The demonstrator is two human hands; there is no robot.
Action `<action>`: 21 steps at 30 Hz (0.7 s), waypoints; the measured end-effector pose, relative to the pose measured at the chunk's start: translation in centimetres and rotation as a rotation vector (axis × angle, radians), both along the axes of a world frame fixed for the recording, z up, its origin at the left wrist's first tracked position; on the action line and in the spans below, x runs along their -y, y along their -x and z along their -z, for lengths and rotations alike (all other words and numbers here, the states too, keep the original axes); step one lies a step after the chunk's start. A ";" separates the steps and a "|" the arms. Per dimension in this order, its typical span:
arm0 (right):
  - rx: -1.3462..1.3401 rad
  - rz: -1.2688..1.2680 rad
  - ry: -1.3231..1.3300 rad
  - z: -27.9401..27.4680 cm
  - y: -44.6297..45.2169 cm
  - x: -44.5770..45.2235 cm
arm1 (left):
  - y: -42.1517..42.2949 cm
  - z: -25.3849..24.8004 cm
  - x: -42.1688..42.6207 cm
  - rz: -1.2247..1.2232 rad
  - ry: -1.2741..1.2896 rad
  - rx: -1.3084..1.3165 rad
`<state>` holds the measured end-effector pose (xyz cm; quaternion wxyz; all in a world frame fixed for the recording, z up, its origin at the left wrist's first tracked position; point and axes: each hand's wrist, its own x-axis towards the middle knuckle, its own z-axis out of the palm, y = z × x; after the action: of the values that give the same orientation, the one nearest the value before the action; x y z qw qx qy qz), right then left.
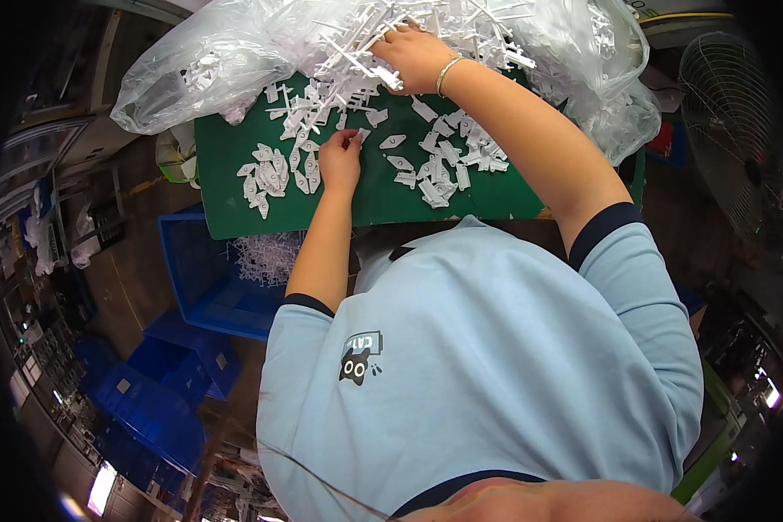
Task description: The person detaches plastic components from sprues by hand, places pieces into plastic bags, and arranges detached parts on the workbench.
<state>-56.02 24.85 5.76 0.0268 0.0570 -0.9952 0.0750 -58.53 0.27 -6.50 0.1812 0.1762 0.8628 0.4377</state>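
My left hand [340,162] is over the green tabletop, thumb and fingers pinched on a small white plastic piece [362,134]. Farther out, my right hand [416,61], with a bracelet at the wrist, reaches into a heap of white plastic parts on thin sprues [344,65]. Its fingers curl around some of these parts, and the fingertips are partly hidden. Flat, diamond-shaped white pieces [268,174] lie in a group left of my left hand. Another group of loose white pieces [439,170] lies to the right, below my right forearm.
Clear plastic bags [204,74] of white parts stand at the back of the green table [235,222]. A blue bin [187,278] holding thin white sprue scraps [270,258] sits below the table's left front edge. More blue crates [152,400] lie lower left. A large fan [726,122] stands right.
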 end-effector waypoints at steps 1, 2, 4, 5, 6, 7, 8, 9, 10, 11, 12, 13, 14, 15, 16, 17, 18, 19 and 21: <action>0.007 0.002 -0.002 0.1 0.0 0.0 | 0.0 -0.1 -0.3 0.025 0.014 -0.047; 0.009 0.003 -0.001 0.1 -0.1 0.1 | 0.0 0.3 -0.5 0.026 0.015 -0.046; 0.015 0.010 0.002 0.0 0.0 0.1 | 0.2 1.1 -1.1 0.138 0.009 -0.078; 0.015 0.011 0.000 -0.1 0.0 0.0 | 0.3 1.1 -1.5 0.138 0.007 -0.078; 0.009 0.005 0.000 0.0 0.0 0.0 | 0.2 1.1 -1.9 0.189 0.002 -0.306; 0.002 -0.001 0.001 0.0 0.0 0.0 | 0.1 1.1 -2.2 0.238 -0.004 -0.535; 0.002 0.000 0.001 0.0 0.0 0.0 | 0.1 0.5 -2.5 0.239 -0.004 -0.535; 0.008 0.000 -0.003 -0.1 0.0 0.0 | 0.1 -0.3 -2.9 0.334 0.072 -0.535; 0.015 0.001 -0.006 -0.2 -0.1 0.1 | 0.0 -0.8 -3.1 0.428 0.148 -0.535; 0.016 0.001 -0.006 -0.1 -0.1 0.0 | 0.0 -0.7 -3.2 0.429 0.149 -0.534; 0.014 0.004 -0.006 -0.1 -0.1 0.1 | 0.1 -0.6 -3.4 0.469 0.209 -0.539; 0.012 0.007 -0.006 -0.1 -0.1 0.1 | 0.2 -0.5 -3.4 0.510 0.269 -0.545; 0.011 0.008 -0.006 -0.2 -0.1 0.1 | 0.2 -0.2 -3.3 0.511 0.269 -0.546; 0.015 0.006 -0.003 -0.2 -0.1 0.1 | 0.3 0.0 -3.1 0.532 0.229 -0.564; 0.019 0.004 -0.001 -0.3 -0.1 0.1 | 0.3 0.2 -2.9 0.554 0.189 -0.582; 0.019 0.006 -0.001 -0.3 -0.1 0.1 | 0.2 0.1 -2.7 0.556 0.188 -0.583; 0.017 0.005 0.003 -0.3 -0.1 0.0 | 0.0 0.1 -2.3 0.548 0.190 -0.560; 0.017 0.005 0.008 -0.3 -0.2 0.0 | -0.3 0.0 -1.9 0.540 0.192 -0.535; 0.012 0.005 0.016 0.1 -0.1 -0.1 | -0.7 0.1 -1.1 0.543 0.163 -0.536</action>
<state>-55.96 24.93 5.65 0.0213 0.0536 -0.9948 0.0834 -57.84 1.32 -6.56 0.0722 0.4914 0.8334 0.2424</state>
